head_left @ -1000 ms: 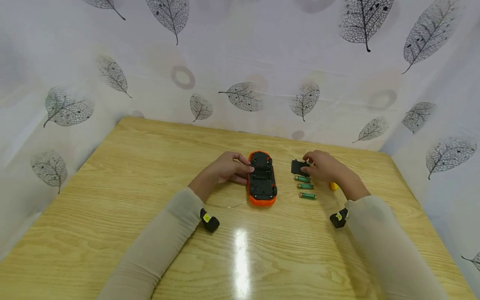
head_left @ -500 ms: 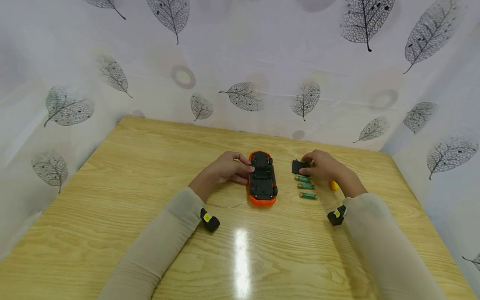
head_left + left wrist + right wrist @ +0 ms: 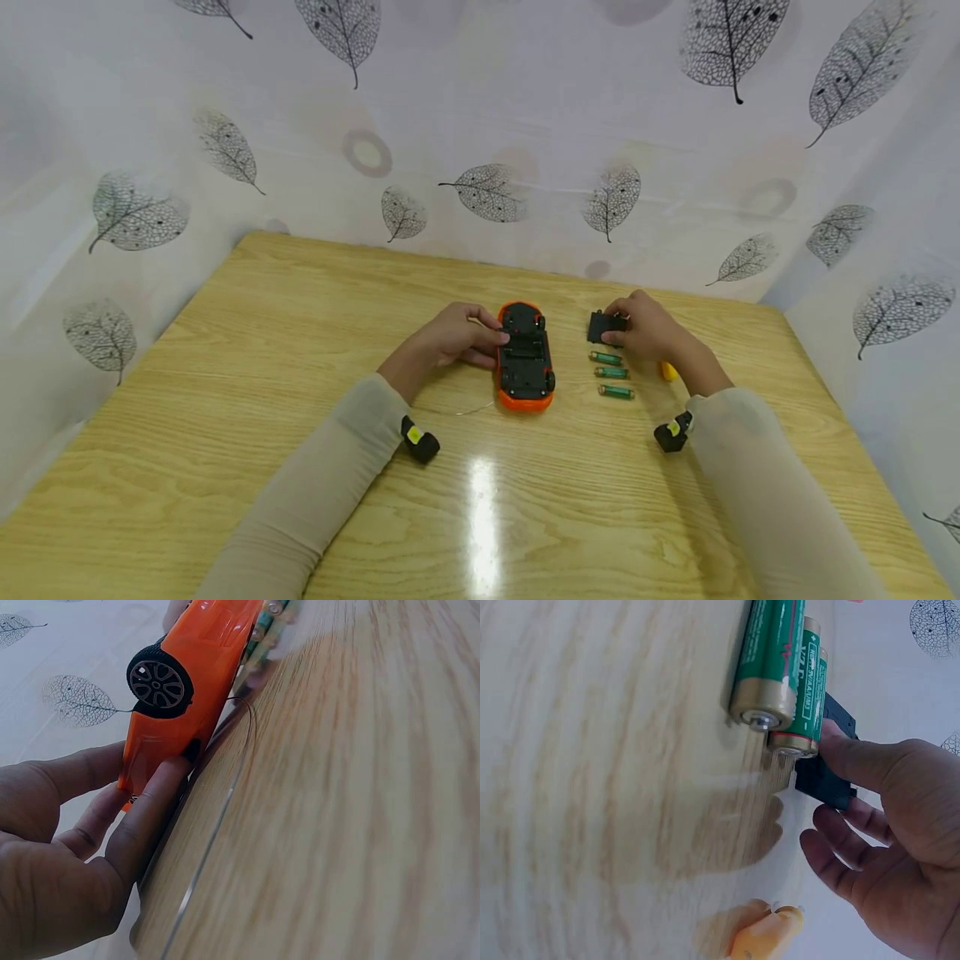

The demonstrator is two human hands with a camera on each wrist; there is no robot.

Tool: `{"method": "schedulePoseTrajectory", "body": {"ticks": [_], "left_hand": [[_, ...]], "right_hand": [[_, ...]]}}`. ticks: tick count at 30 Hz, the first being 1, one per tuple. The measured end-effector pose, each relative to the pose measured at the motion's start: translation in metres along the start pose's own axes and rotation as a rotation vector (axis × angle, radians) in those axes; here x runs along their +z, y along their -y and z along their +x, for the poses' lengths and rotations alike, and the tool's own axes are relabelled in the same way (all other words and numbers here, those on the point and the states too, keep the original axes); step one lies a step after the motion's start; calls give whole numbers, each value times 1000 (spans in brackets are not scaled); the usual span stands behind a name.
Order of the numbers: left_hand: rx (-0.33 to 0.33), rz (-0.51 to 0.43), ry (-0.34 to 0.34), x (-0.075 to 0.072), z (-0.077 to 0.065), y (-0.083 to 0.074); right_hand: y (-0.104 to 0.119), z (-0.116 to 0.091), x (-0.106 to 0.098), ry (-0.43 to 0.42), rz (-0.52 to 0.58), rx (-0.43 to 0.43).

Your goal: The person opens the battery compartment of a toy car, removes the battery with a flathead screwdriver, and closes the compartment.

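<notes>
An orange toy car (image 3: 525, 403) lies upside down on the table, its black underside with an uncovered battery compartment facing up. My left hand (image 3: 465, 335) grips its left side, thumb on the underside's edge and fingers along the orange body (image 3: 206, 645). To the right, my right hand (image 3: 643, 327) pinches a small black battery cover (image 3: 596, 327) between thumb and fingers. The right wrist view shows this cover (image 3: 821, 784) partly hidden behind the thumb and batteries. Three green batteries (image 3: 615, 392) lie in a column just nearer than the cover.
A yellow object (image 3: 668, 372) lies beside the right wrist, partly hidden by the forearm; its kind is unclear. A thin wire-like strand (image 3: 217, 825) runs over the wooden table (image 3: 315, 317) from near the car. A leaf-patterned cloth (image 3: 525, 100) hangs behind the table.
My right hand and the black battery cover have shifted slightly away and to the right, widening the gap to the batteries. The left hand and the car stay put.
</notes>
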State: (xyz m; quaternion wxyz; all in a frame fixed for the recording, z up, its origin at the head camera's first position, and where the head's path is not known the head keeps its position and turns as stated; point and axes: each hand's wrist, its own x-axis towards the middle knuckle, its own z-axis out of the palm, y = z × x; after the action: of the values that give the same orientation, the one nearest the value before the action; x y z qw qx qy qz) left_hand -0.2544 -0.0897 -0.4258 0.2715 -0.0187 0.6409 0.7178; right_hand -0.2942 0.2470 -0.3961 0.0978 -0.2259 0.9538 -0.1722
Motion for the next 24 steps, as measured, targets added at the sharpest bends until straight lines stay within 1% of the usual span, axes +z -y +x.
{"method": "schedulePoseTrajectory", "body": {"ticks": [2,8,12,16,24], "left_hand": [[0,0,-4,0,-1,0],[-6,0,-3,1,-1,0],[-3,2,1,1,0,0],[0,-1,0,1,0,0],[-3,-6,-5,1,-1,-1]], "right_hand": [[0,-1,0,-32,11,-2],[4,-4,-2,-160,46,-66],[8,-4,-6,-216,63,-95],[14,-4,-10,-241,64,-120],[35,-1,-14,-246,71,-184]]}}
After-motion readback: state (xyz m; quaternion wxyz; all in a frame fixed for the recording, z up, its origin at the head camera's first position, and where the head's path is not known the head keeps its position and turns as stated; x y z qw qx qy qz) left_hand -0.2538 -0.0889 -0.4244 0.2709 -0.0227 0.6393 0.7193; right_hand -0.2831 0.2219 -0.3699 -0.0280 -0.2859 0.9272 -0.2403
